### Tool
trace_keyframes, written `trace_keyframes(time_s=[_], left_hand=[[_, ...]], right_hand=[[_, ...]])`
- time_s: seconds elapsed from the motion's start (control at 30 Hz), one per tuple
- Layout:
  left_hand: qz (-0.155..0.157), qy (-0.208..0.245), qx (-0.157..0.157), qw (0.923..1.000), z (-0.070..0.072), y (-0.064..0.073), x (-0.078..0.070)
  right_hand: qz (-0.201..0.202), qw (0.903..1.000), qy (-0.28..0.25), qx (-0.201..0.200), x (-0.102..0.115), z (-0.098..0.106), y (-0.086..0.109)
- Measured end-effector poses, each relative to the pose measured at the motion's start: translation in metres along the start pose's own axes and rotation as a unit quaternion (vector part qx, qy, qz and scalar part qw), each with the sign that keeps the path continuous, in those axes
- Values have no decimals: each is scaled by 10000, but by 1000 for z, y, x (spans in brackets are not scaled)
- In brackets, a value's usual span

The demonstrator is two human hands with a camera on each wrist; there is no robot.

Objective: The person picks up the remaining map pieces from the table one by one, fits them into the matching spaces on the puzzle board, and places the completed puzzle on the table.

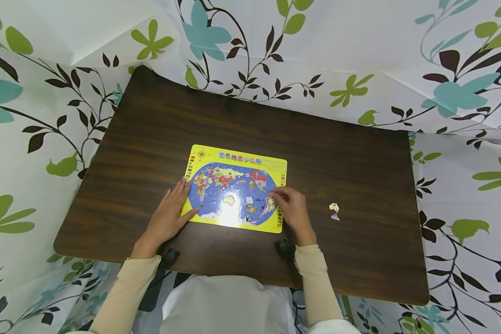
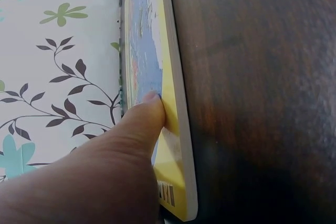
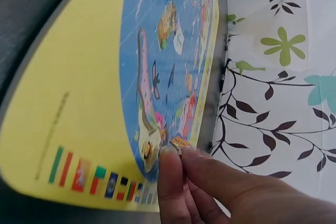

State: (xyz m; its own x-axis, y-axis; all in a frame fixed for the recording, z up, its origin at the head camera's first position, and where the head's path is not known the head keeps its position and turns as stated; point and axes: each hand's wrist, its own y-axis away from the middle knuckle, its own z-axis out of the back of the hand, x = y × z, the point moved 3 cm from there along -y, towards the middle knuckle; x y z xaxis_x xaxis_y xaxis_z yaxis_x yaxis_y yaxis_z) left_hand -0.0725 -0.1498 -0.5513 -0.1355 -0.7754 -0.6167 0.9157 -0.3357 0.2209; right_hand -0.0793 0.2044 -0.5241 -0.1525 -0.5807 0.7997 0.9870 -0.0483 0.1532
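Observation:
A yellow-bordered world map puzzle board [image 1: 234, 226] lies flat on the table, with a blue ocean area and colourful continent pieces. My left hand [image 1: 167, 215] rests on its left edge; in the left wrist view the thumb [image 2: 144, 114] presses on the border and the blue area. At the board's right side my right hand [image 1: 294, 211] pinches a small orange puzzle piece [image 3: 181, 142] between thumb and forefinger, mostly hidden by the fingertips. Just beside it on the map is a long pink and cream South America-shaped part [image 3: 146, 72].
Loose map pieces [image 1: 334, 211], cream and pink, lie on the brown wooden table [image 1: 371, 185] to the right of the board. Leaf-patterned white cloth [image 1: 254, 41] hangs around the table's back and sides. The table's front edge is close to the person's body.

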Motion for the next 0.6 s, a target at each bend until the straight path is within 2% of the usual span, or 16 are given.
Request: trace_keyframes(time_s=[0.23, 0.6], left_hand=[[9, 42, 11, 10000, 1, 1, 0], [-8, 18, -52, 10000, -1, 1, 1]], right_hand=[[-225, 9996, 173, 22, 1, -2, -6], [-181, 9992, 320, 122, 2, -4, -6]])
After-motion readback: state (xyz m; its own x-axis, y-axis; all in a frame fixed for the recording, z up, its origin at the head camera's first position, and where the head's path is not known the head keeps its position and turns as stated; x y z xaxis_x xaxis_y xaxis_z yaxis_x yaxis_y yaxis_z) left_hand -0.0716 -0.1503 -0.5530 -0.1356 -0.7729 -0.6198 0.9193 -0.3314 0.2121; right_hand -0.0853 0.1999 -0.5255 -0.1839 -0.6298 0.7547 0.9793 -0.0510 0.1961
